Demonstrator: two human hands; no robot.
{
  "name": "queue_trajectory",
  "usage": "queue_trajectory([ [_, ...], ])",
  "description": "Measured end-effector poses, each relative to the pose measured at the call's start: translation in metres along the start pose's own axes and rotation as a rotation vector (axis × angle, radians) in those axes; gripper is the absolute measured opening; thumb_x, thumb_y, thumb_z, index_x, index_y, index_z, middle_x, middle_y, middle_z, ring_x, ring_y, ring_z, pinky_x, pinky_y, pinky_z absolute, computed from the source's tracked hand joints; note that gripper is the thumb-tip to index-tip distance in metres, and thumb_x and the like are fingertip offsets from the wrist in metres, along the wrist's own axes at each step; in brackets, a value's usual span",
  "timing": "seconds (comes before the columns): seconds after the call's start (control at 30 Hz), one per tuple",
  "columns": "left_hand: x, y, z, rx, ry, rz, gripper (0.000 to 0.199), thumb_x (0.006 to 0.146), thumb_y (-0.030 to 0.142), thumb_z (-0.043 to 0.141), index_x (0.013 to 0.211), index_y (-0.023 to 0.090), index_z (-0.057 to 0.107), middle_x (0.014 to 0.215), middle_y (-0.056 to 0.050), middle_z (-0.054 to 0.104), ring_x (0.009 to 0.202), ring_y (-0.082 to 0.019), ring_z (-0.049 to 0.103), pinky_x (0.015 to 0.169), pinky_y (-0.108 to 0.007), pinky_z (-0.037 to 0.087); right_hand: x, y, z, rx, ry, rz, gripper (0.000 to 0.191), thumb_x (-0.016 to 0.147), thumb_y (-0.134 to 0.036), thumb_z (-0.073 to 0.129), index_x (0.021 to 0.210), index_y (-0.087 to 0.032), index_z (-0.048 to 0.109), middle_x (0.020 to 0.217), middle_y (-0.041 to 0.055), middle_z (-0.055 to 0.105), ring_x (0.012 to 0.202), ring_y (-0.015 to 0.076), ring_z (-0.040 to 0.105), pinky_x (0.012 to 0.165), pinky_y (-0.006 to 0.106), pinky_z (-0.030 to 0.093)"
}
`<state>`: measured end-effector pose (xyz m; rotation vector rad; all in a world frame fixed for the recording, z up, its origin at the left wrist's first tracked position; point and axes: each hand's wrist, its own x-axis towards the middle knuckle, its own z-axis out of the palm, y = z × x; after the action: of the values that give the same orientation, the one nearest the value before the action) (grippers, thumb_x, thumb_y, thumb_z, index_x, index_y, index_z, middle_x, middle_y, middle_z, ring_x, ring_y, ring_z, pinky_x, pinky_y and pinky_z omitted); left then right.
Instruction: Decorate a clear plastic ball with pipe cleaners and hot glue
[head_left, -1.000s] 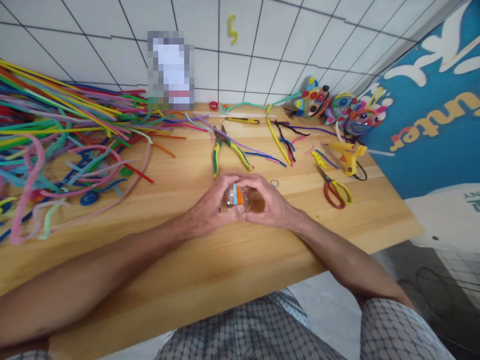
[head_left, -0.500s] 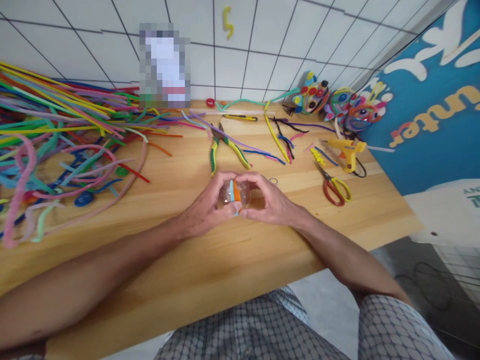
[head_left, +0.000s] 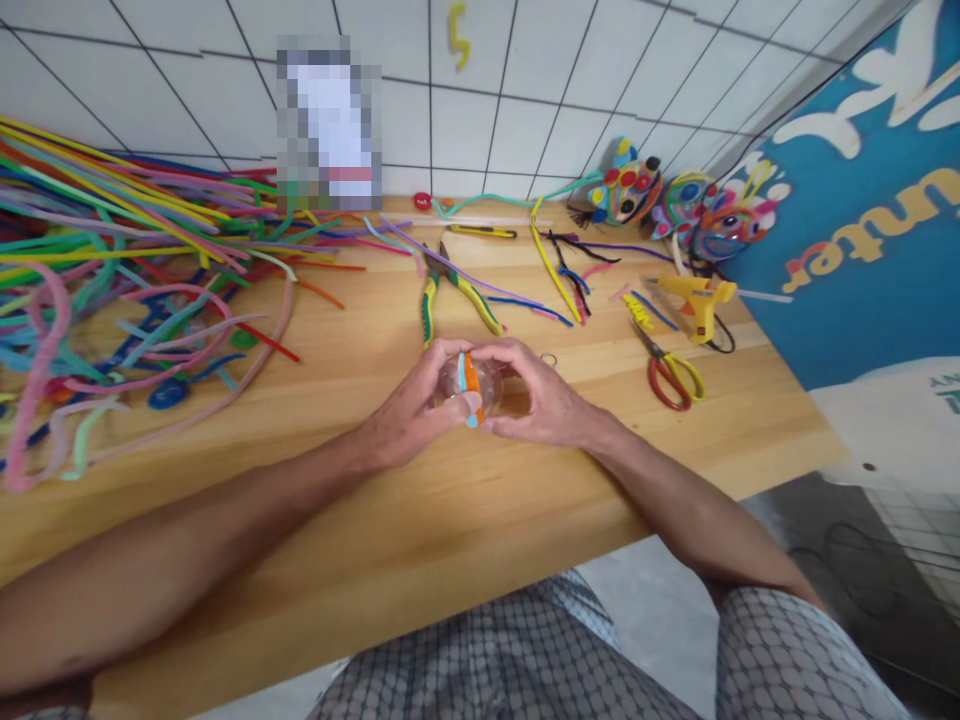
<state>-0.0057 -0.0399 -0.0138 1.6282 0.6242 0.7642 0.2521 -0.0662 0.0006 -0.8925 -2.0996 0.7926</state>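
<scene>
A clear round ball [head_left: 489, 384] with an orange strip and a light blue strip round its middle is held above the wooden table [head_left: 480, 520]. My left hand [head_left: 411, 412] wraps its left side, thumb across the front over the strips. From the right, my right hand [head_left: 546, 402] grips it with fingertips on top and thumb low at the front. Just beyond the hands lie pliers [head_left: 456, 285] with green and yellow handles, their handles spread. A small ring [head_left: 549, 359] rests behind my right hand.
Many coloured pipe cleaners [head_left: 150, 290] cover the left side. Scissors [head_left: 670, 375] and a yellow glue gun [head_left: 697, 300] lie at the right. Decorated balls [head_left: 626, 192] stand by the tiled wall, behind a yellow cutter [head_left: 482, 232]. A blue board [head_left: 862, 250] leans at the right.
The ball has turned slightly between my hands, so its strips slant more. My left thumb has shifted a little on it. Both hands stay in nearly the same place.
</scene>
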Motion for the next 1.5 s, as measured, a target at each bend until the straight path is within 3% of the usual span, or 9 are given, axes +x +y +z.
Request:
queue_trajectory([
  [0.2,-0.002,-0.001,0.002,0.028,0.008,0.010,0.060,0.110,0.062,0.074,0.153,0.029,0.048,0.136,-0.009,0.065,0.117,-0.027,0.065,0.103,-0.045,0.055,0.001,0.001,0.000,-0.015,0.004,-0.067,0.073,0.094,-0.032,0.087,0.161,-0.033,0.056,0.147,0.0116,0.071,0.129,0.0305,0.072,0.111,0.052,0.062],
  [0.4,-0.003,0.002,0.000,0.089,-0.045,0.013,0.056,0.112,0.059,0.071,0.153,0.029,0.048,0.123,-0.006,0.066,0.122,-0.030,0.066,0.104,-0.048,0.056,0.002,0.003,-0.003,-0.033,-0.021,-0.109,0.077,0.094,-0.036,0.090,0.163,-0.035,0.056,0.150,0.0114,0.072,0.133,0.0322,0.071,0.112,0.053,0.062],
  [0.57,-0.002,0.004,-0.001,0.093,-0.046,-0.005,0.058,0.111,0.062,0.071,0.152,0.028,0.049,0.128,-0.008,0.066,0.115,-0.028,0.065,0.099,-0.046,0.056,0.001,0.001,-0.001,-0.030,-0.007,-0.149,0.075,0.098,-0.034,0.087,0.165,-0.034,0.055,0.151,0.0115,0.071,0.134,0.0314,0.071,0.113,0.051,0.061],
  [0.8,-0.001,0.003,-0.004,0.101,-0.048,-0.026,0.056,0.111,0.062,0.071,0.151,0.028,0.052,0.121,-0.006,0.066,0.109,-0.027,0.065,0.094,-0.043,0.056,-0.002,-0.001,-0.001,-0.079,-0.023,-0.049,0.074,0.094,-0.039,0.091,0.159,-0.032,0.056,0.137,0.0099,0.073,0.114,0.0287,0.072,0.099,0.047,0.063],
  [1.07,-0.002,-0.004,-0.004,0.096,-0.045,0.028,0.057,0.111,0.063,0.072,0.153,0.028,0.053,0.141,-0.010,0.067,0.119,-0.028,0.067,0.102,-0.045,0.057,0.000,0.008,0.001,-0.038,-0.020,-0.105,0.072,0.095,-0.044,0.092,0.157,-0.034,0.058,0.145,0.0105,0.071,0.128,0.0305,0.071,0.107,0.049,0.062],
  [1.27,0.000,-0.008,-0.003,0.100,-0.010,0.040,0.056,0.111,0.058,0.073,0.155,0.028,0.055,0.142,-0.010,0.068,0.119,-0.027,0.067,0.105,-0.045,0.056,0.001,0.005,0.002,-0.069,-0.011,-0.101,0.074,0.091,-0.030,0.089,0.157,-0.034,0.056,0.149,0.0112,0.070,0.131,0.0308,0.071,0.110,0.052,0.063],
  [1.5,0.004,-0.002,-0.001,0.124,0.021,0.071,0.060,0.110,0.058,0.074,0.157,0.025,0.057,0.150,-0.014,0.069,0.125,-0.030,0.069,0.107,-0.048,0.059,0.001,0.011,0.000,-0.147,0.051,-0.161,0.074,0.092,-0.026,0.084,0.160,-0.032,0.055,0.151,0.0140,0.068,0.136,0.0326,0.070,0.113,0.056,0.063],
])
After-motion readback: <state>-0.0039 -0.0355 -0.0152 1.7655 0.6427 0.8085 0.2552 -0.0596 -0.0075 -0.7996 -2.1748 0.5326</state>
